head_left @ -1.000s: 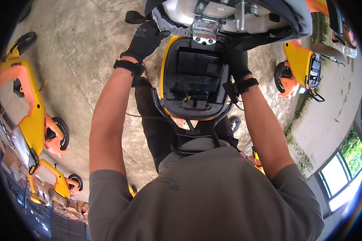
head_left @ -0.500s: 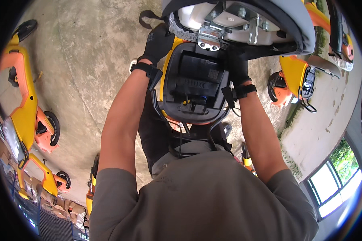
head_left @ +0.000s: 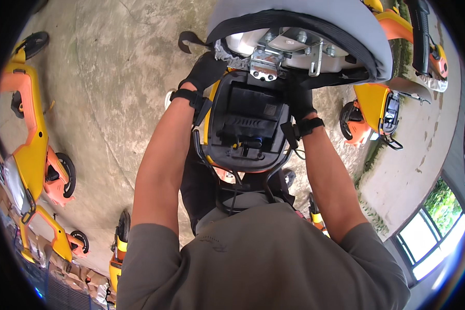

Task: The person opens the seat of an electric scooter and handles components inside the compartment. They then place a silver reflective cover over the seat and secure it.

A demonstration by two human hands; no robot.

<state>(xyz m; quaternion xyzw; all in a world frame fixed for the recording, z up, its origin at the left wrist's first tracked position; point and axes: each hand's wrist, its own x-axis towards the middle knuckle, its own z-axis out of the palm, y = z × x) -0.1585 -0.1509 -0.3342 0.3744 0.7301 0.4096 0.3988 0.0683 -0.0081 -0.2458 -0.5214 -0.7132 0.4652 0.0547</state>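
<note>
A scooter seat stands tilted up in front of me, its underside with bolts and a metal hinge bracket facing me. Over it lies a grey seat cover with a black hem. My left hand, in a black glove, is closed on the gathered edge of the cover at the seat's left. Also gloved, my right hand reaches under the hem on the right; its fingertips are lost in the dark. Between my hands is a black open compartment with a connector and a yellow-marked lead.
A black strap sticks out left of the seat. Below the compartment curves a black rear rack. Yellow and orange scooters stand on the left, and another scooter on the right, over a concrete floor.
The view has shifted, so the seat and compartment appear a little lower in it. Both hands stay at the cover's edge, close to the hinge.
</note>
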